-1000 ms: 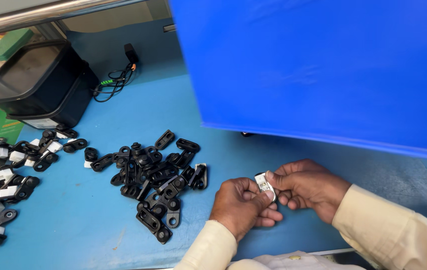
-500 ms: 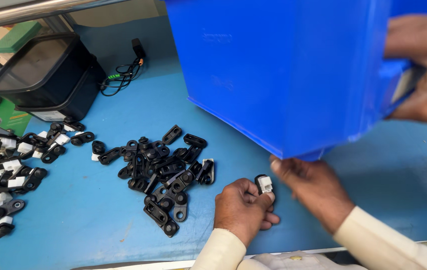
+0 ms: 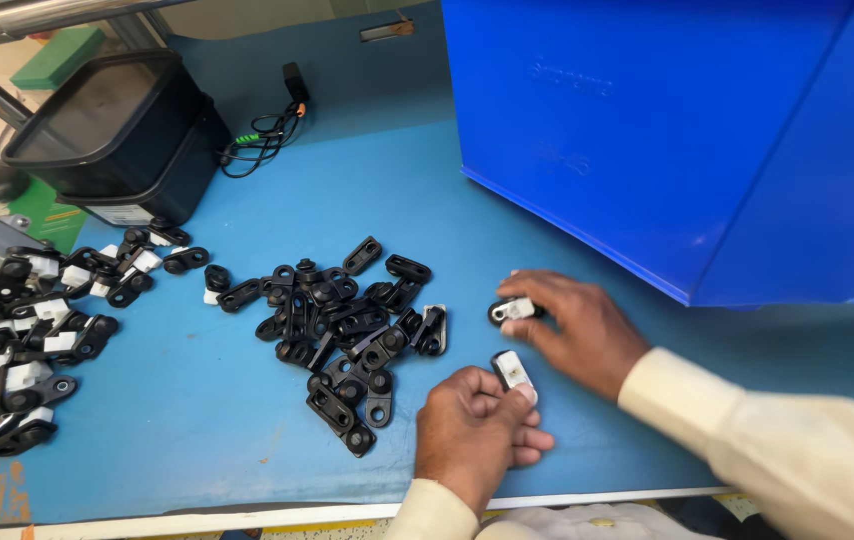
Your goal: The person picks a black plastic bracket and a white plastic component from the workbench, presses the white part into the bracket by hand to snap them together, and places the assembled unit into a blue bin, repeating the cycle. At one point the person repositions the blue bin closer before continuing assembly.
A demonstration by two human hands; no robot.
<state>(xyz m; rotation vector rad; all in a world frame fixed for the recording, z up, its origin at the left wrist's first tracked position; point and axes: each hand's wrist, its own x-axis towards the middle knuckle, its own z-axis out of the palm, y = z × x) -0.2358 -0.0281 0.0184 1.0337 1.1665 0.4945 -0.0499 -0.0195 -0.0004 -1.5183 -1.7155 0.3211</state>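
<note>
On the blue worktable (image 3: pixel 207 420), left to right:
Far-left heap: black clips with white labels (image 3: pixel 7 340), piled at the table's edge.
Black bin (image 3: pixel 112 135): stands behind that heap; contents cannot be made out.
Cable (image 3: pixel 267 130): coiled just beside the bin.
Centre pile: unlabelled black clips (image 3: pixel 347 320), loose, lying left of both hands.
Left hand (image 3: pixel 472 430): fingers curled, thumb and forefinger clamped on a white-labelled clip (image 3: pixel 513 370).
Right hand (image 3: pixel 577 325): fingertips pinched on a second labelled clip (image 3: pixel 512 311), resting on the table.
Blue crate (image 3: pixel 667 130): looms close behind the hands; inside hidden.
</note>
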